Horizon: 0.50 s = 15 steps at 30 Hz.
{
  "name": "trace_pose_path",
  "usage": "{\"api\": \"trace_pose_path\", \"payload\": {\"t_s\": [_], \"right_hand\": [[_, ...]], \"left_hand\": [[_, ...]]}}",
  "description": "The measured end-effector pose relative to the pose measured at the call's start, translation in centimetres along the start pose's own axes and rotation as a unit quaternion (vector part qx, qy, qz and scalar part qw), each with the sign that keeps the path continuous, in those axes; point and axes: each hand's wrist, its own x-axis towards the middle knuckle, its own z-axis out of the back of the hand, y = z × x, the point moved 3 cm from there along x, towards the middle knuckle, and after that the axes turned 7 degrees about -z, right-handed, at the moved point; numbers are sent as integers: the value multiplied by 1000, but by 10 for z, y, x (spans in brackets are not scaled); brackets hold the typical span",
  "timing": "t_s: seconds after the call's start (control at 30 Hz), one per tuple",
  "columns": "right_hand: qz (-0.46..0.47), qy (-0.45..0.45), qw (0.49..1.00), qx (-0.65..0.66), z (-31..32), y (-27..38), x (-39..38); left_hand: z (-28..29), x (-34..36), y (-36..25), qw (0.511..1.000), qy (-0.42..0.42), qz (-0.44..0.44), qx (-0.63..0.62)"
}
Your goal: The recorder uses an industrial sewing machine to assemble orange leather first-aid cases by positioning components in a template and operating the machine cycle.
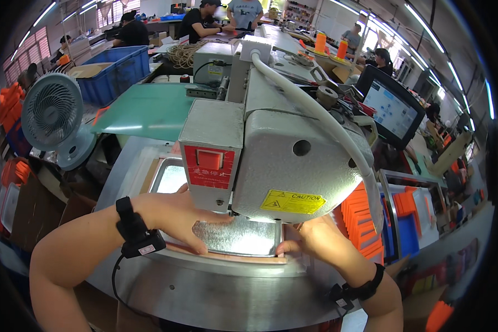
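While the L hand [174,217] lies spread over the silvery panel [243,239], fingers loose and not gripping, the R hand [315,238] has its thumb by the panel's near R corner; its other fingers are mostly hidden, so can't tell if they pinch. Panel sits under the grey machine head [293,166], close to the near edge of the metal surface [227,288], abt midway along it. Step in hand is prob. lining up/steadying the panel; next move likely calls for an even, flat hold w/ fingers clear of the head.
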Motion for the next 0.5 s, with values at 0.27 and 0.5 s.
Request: {"api": "trace_pose_path", "payload": {"t_s": [0.27, 0.5], "right_hand": [[-30, -29, 979, 197, 12, -11, 20], [-118, 39, 983, 135, 8, -34, 21]], "left_hand": [[29, 6, 1, 988, -102, 8, -114], [25, 22, 10, 983, -41, 11, -181]]}}
